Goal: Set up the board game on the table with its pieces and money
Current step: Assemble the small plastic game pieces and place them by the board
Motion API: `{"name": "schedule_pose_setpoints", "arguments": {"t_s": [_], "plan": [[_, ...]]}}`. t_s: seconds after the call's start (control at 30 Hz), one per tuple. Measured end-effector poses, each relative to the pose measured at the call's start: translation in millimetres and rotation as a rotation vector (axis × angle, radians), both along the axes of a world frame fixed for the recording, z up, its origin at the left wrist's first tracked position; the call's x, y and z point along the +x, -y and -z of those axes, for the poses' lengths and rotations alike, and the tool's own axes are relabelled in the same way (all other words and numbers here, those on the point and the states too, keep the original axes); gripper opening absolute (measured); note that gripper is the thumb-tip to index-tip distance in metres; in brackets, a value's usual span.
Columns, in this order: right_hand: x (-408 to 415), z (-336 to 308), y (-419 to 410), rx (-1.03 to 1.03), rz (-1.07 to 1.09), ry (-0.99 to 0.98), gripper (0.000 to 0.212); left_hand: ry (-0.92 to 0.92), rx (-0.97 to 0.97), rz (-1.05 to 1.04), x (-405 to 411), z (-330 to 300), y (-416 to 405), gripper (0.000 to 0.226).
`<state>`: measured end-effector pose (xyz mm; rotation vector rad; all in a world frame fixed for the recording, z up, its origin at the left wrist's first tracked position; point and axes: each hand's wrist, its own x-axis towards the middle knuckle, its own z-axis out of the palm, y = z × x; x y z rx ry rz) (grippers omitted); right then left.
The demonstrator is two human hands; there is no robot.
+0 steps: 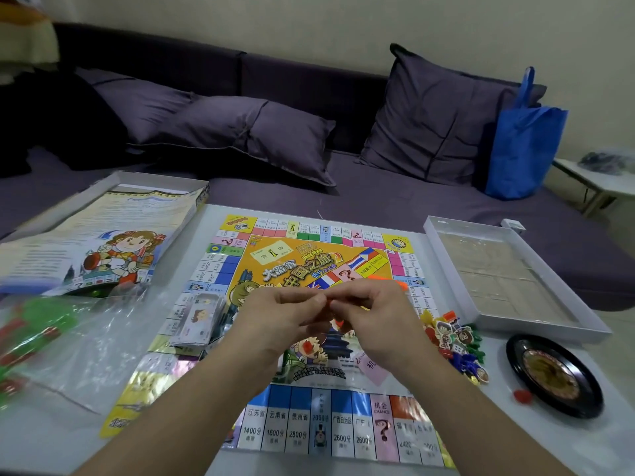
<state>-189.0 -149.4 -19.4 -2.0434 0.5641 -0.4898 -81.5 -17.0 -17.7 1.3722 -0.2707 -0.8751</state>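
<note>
The colourful game board (302,427) lies flat on the white table. Above its middle my left hand (278,314) and my right hand (374,314) meet, fingertips pinched together on a small orange piece (329,301). Another orange piece (390,280) lies on the board just beyond my right hand. A wrapped stack of paper money (197,319) rests on the board's left side. A heap of small tokens, dice and coins (457,341) sits at the board's right edge. A pink card (372,367) lies under my right wrist.
The box lid with rule sheets (103,242) is at the far left, a clear bag of green and red pieces (44,338) in front of it. The open box tray (508,280) and a black roulette wheel (553,372) stand at the right. A sofa lies behind.
</note>
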Motion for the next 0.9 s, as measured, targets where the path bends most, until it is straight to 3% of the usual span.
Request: {"name": "schedule_pose_setpoints", "arguments": {"t_s": [0.4,0.9], "plan": [[-2,-13,-8,0.145,0.063,0.131,0.021,-0.112,-0.090,-0.101,8,-1,-3,0.014],[-2,-19,-18,0.283,0.099,0.286,0.015,-0.267,-0.234,0.055,8,-4,-3,0.030]]}}
